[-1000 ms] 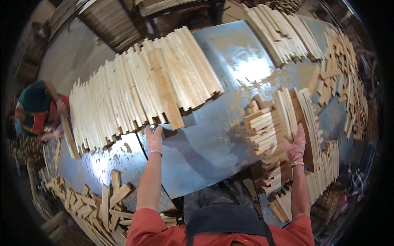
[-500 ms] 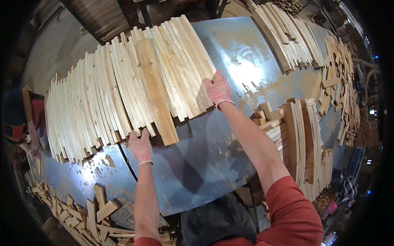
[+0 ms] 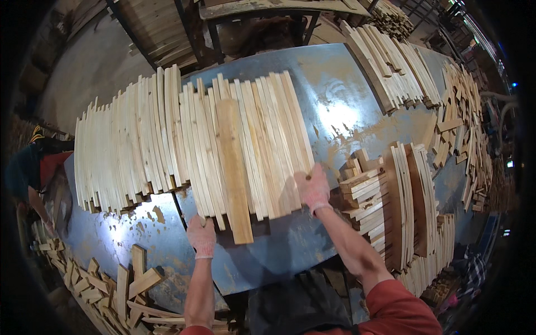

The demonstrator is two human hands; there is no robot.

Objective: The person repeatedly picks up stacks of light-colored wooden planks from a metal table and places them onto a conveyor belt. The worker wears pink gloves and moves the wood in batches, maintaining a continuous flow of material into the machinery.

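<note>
A row of long pale wooden strips lies side by side on the blue metal table, with a wider, browner board resting on top. My left hand, in a pinkish knit glove, is closed at the near left corner of this group. My right hand, gloved alike, grips the outer strip near its near right end. The strips are squeezed between the two hands. Farther left, another batch of strips lies edge to edge, set a little farther back. My fingertips are partly hidden.
Stacked strips stand at the right beside my arm. More strips lie at the far right of the table. Scattered offcuts lie at right and lower left. Another person bends at the left edge.
Both hands have drawn the right-hand group of strips, with the brown board on it, nearer to me. It now sits offset from the left batch. My head view has also shifted.
</note>
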